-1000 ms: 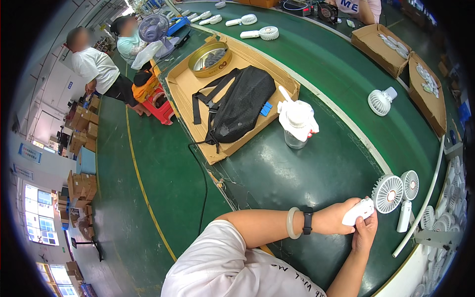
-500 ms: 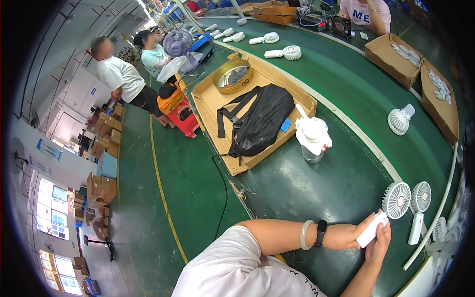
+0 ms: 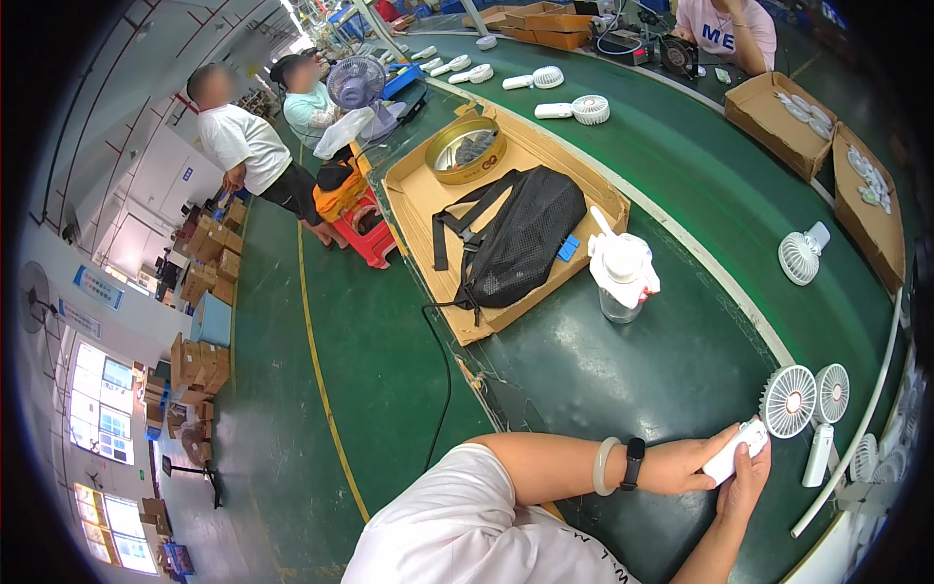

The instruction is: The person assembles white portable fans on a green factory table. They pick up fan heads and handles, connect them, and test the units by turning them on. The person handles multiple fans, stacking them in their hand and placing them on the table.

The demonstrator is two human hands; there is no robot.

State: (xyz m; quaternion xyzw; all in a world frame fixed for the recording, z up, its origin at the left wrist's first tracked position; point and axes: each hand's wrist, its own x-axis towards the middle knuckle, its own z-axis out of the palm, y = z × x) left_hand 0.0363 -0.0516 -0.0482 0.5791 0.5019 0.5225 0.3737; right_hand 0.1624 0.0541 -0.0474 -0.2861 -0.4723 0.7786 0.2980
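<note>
Handheld fan (image 3: 781,407), white, is what I have in hand, at the right-hand end of the long green table (image 3: 564,384). Beyond that table curves a green belt (image 3: 681,200) with more white fans spaced along it. On the table, the cardboard tray (image 3: 413,190) carries a black bag (image 3: 525,238), and a covered cup (image 3: 623,268) stands just beside the tray; none of these is being touched.

Down at the work itself, I judge the piece largely put together: its round head appears joined to its handle, though my fingers hide part of the join. Releasing it is not yet done, and what else is left on it I cannot tell. A second fan (image 3: 832,394) lies just to its right on the table, out of my grip.

My held piece has its long axis on a slant: the handle end toward me and to the left, the head away and to the right, grille facing up at my camera.

Left hand (image 3: 681,465) and right hand (image 3: 744,482) are both curled closed about the handle, the left from its left side, the right from the near side, its thumb across the top.
</note>
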